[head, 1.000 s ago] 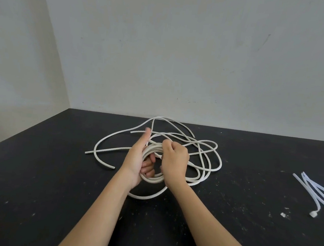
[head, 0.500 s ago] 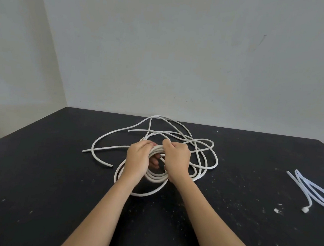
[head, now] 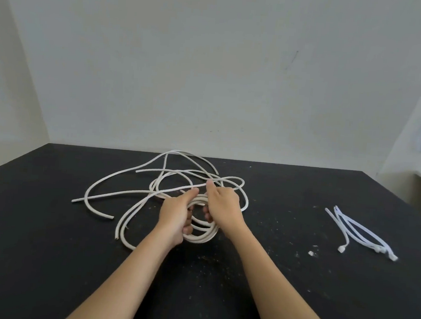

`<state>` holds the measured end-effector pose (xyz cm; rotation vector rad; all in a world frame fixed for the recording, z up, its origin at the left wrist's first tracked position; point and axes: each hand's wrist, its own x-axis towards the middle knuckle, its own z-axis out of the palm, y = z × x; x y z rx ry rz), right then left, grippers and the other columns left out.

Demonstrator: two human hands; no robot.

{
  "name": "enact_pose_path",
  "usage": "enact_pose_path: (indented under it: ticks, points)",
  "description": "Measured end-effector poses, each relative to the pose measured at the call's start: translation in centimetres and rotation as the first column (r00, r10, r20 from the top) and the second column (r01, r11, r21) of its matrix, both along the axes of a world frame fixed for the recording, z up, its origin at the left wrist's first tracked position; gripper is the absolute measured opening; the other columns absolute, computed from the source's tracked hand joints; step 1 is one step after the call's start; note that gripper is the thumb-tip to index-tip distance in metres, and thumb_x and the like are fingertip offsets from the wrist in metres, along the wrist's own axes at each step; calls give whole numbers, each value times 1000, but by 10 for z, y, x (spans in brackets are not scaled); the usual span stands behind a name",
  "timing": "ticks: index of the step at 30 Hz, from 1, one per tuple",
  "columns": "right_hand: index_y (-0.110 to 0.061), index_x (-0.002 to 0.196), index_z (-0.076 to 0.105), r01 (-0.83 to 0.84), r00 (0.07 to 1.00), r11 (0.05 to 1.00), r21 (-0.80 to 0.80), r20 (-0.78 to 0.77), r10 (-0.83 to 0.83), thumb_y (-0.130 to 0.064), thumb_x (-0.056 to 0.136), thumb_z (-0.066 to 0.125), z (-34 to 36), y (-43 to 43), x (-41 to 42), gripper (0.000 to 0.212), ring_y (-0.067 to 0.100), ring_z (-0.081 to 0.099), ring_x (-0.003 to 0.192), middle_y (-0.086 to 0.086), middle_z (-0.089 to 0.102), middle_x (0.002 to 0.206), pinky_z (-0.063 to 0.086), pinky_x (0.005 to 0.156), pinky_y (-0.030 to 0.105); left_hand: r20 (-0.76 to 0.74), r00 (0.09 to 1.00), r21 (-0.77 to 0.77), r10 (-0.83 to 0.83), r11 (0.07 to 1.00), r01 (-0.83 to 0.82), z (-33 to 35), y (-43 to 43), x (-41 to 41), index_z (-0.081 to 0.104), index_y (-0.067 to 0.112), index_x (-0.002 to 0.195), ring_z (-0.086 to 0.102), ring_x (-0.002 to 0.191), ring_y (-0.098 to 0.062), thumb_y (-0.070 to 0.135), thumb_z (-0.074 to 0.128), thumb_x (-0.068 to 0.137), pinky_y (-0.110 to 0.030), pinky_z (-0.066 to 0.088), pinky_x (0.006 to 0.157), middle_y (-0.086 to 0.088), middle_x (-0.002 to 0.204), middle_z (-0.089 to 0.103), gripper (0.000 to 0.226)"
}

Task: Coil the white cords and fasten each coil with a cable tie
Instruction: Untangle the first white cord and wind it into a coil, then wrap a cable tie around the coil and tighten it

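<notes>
Coiling underway: white round cord coil (head: 199, 236) at centre of black table (head: 46, 247), my left hand (head: 176, 215) gripping its 9 o'clock side, right hand (head: 222, 205) curled round 3 o'clock. Loose cord (head: 111, 195) sprawls toward 12; next, I must draw another loop in.

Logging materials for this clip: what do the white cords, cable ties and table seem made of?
The white cords look plastic-sheathed: matte, bending in smooth curves. The cable ties are probably nylon: translucent thin strips with block heads. The table: black matte top, speckled, scuffed; material unclear.
</notes>
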<state>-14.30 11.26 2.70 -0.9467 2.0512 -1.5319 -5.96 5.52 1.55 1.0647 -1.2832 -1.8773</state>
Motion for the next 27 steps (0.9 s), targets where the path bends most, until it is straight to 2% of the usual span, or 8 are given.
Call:
enact_pose_path:
  ticks: [3, 6, 9, 11, 14, 17, 24, 27]
  points:
    - [5, 70, 57, 60, 988, 998, 31, -145, -55, -35, 101, 36, 5, 22, -17, 55, 22, 57, 56, 12, 58, 63, 47, 64, 32, -35, 998, 73, 52, 996, -50, -1, 10, -5, 41, 14, 55, 18, 29, -7, 28, 64, 86, -14, 15, 33, 5, 38, 25, 41]
    - [-1, 75, 56, 343, 905, 932, 117, -308, -294, -28, 99, 36, 3, 47, -50, 41, 24, 52, 66, 12, 59, 77, 43, 75, 35, -50, 997, 139, 63, 989, -56, -7, 14, -2, 40, 13, 55, 17, 28, -7, 30, 62, 86, -14, 14, 33, 5, 38, 23, 42]
    - [-2, 118, 51, 668, 707, 679, 305, -545, -451, -20, 94, 43, -9, 80, -79, 31, 36, 51, 109, 20, 54, 121, 33, 99, 47, -76, 996, 170, 39, 985, -26, -10, 14, 5, 40, 12, 55, 17, 26, -7, 34, 57, 89, -13, 14, 31, 6, 36, 25, 44]
    - [1, 123, 45, 784, 599, 501, 367, -657, -457, -18, 91, 52, -25, 102, -90, 38, 40, 42, 116, 24, 45, 127, 33, 101, 51, -89, 995, 172, 47, 985, -31, -9, 16, 10, 41, 11, 55, 19, 26, -7, 35, 55, 90, -14, 15, 30, 6, 35, 26, 45]
    - [7, 123, 41, 838, 545, 373, 398, -649, -531, -6, 86, 54, -42, 120, -100, 41, 42, 33, 119, 29, 30, 132, 30, 102, 56, -80, 995, 166, 63, 985, -49, -6, 19, 16, 42, 11, 55, 18, 27, -7, 36, 53, 91, -16, 14, 30, 6, 35, 27, 45]
    - [8, 124, 37, 839, 543, 358, 411, -589, -598, 0, 86, 52, -47, 124, -101, 41, 42, 35, 118, 30, 25, 136, 32, 100, 51, -64, 995, 160, 72, 985, -61, -6, 21, 19, 43, 10, 56, 18, 27, -7, 37, 52, 91, -16, 14, 30, 6, 35, 27, 45]
    - [9, 115, 43, 803, 595, 432, 410, -545, -591, 3, 88, 50, -46, 129, -102, 28, 39, 44, 104, 30, 41, 120, 38, 89, 40, -55, 993, 177, 101, 980, -90, -6, 22, 20, 43, 10, 55, 17, 29, -8, 30, 48, 86, -17, 14, 32, 5, 37, 26, 37]
    - [-1, 112, 48, 780, 614, 467, 417, -657, -438, -6, 92, 47, -33, 128, -95, 21, 29, 48, 104, 19, 53, 113, 37, 87, 33, -50, 993, 162, 105, 982, -96, -7, 21, 19, 44, 10, 55, 16, 30, -8, 27, 49, 86, -16, 14, 32, 5, 38, 24, 35]
